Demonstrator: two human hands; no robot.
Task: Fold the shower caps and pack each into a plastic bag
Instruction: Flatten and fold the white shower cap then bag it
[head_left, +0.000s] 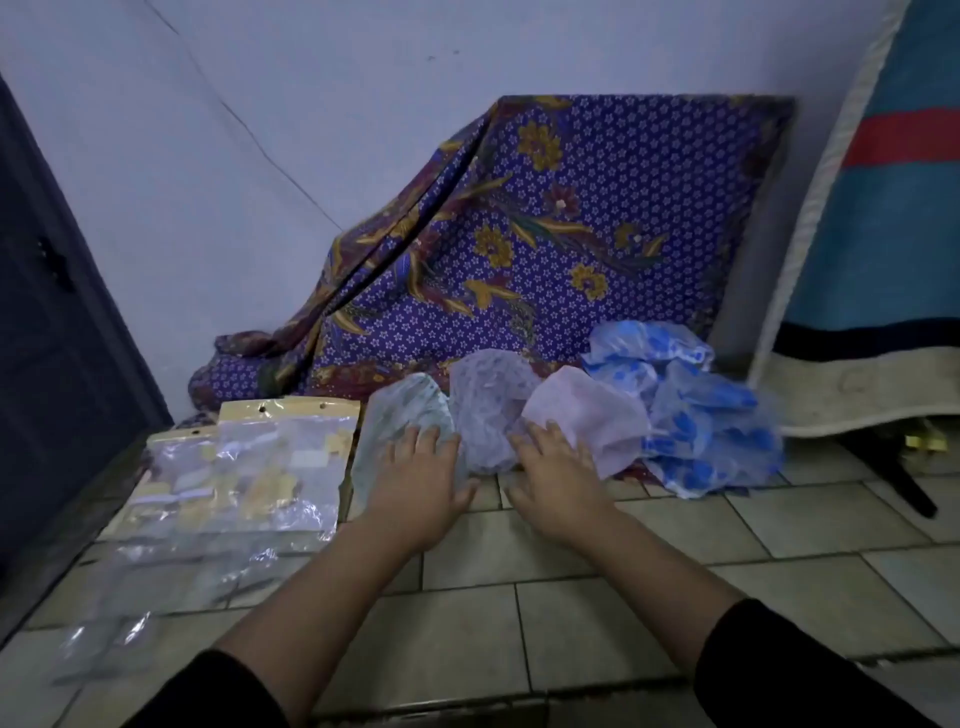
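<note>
Several shower caps lie in a row on the tiled floor: a pale green cap (400, 415), a lilac-grey cap (491, 400), a pink cap (592, 415) and a heap of blue-patterned caps (691, 410) at the right. My left hand (421, 478) lies flat with straight fingers on the near edge of the green cap. My right hand (558, 473) lies flat where the lilac and pink caps meet. A pile of clear plastic bags (244, 473) with yellow header cards lies to the left of the caps.
A purple floral cloth (545, 223) drapes over something against the wall behind the caps. A blue and red striped mattress or mat (878, 208) leans at the right. A dark door (57, 332) stands at the left. Bare floor tiles (519, 613) stretch between my forearms.
</note>
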